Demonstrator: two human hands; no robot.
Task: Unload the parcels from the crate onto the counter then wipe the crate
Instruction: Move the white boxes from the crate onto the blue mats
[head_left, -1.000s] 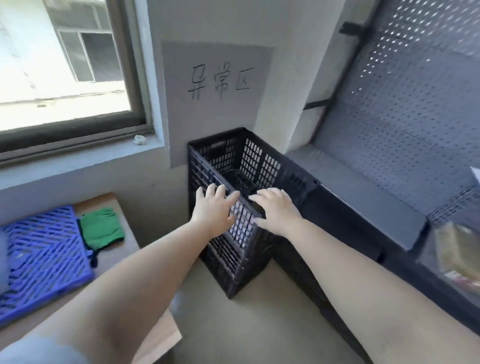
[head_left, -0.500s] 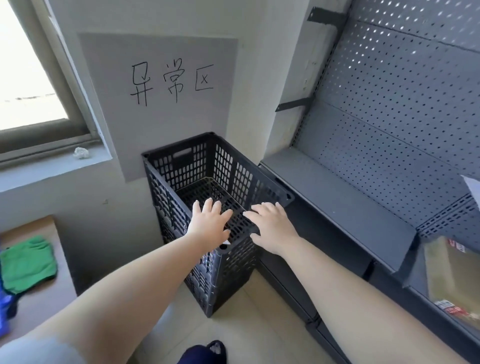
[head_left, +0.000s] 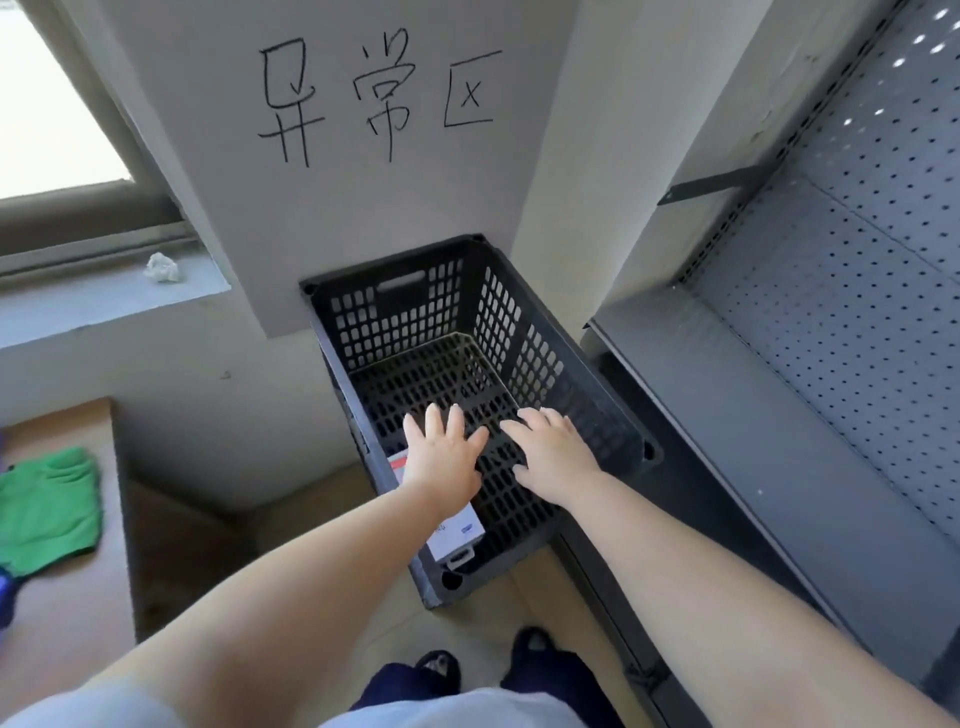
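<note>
- Because the parcel (head_left: 457, 530) lies low against the near wall of the crate (head_left: 400, 317), both hands reach in from above.
- Left hand (head_left: 441, 457): fingers spread, over the parcel, holding nothing.
- Right hand (head_left: 553, 452): fingers spread, mid-crate, holding nothing.
- Green cloth (head_left: 49, 509) waits on the surface (head_left: 67, 623) left of the crate, likely for wiping.

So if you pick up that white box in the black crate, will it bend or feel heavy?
The white box probably stays stiff: its edges look straight and its corners square. It looks small beside the left hand, so it is likely light, though its contents are hidden. Its smooth, printed face could be a bit slippery. It lies flat against the near wall of the black crate, so rolling seems unlikely.
</note>
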